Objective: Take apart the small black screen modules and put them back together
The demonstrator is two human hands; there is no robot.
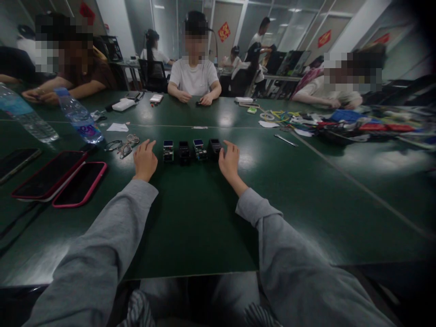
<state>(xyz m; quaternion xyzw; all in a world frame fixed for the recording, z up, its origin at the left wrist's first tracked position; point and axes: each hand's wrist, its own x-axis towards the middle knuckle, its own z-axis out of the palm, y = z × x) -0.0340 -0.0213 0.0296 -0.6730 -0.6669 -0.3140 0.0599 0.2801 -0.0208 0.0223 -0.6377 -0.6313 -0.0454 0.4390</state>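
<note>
Several small box-shaped electronic devices stand in a row on the green table (197, 204). The leftmost device (168, 151) and another device (200, 150) show pale fronts with bluish screens or panels. Between them is a black device (184, 152), and a second black device (214, 147) ends the row at the right. My left hand (145, 160) rests left of the row, fingers spread, apart from the leftmost device. Beside the rightmost device is my right hand (230, 159), fingers apart and holding nothing; whether its thumb touches that device I cannot tell.
Phones (81, 184), eyeglasses (128, 147) and a water bottle (80, 116) are on the left. A pen (286, 140) lies at right, before tangled cables (327, 125). A person in a white shirt (194, 77) sits opposite; others sit at both sides.
</note>
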